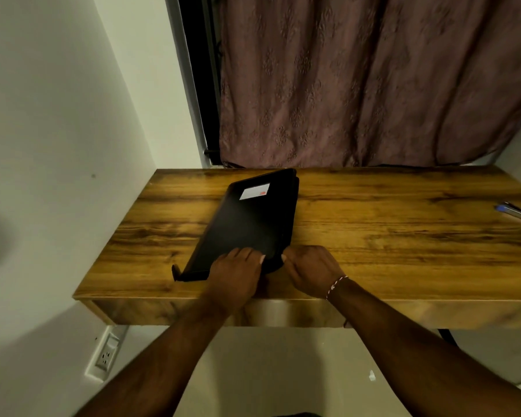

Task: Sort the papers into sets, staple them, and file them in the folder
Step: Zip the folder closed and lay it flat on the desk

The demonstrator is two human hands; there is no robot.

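In the head view, the flat black plastic folder [247, 224] lies closed and slanted on the brown wood-grain table [388, 236], its near end close to the front edge. The step in hand looks to be opening it, best done by steadying it with the left hand [236, 266] while the right hand [310, 269] lifts the cover slowly at the near right corner. The left hand lies flat on the folder's near end, fingers straight and together, while the right sits knuckles-up, fingers curled, thumb against that corner; whether it pinches the cover cannot be told.
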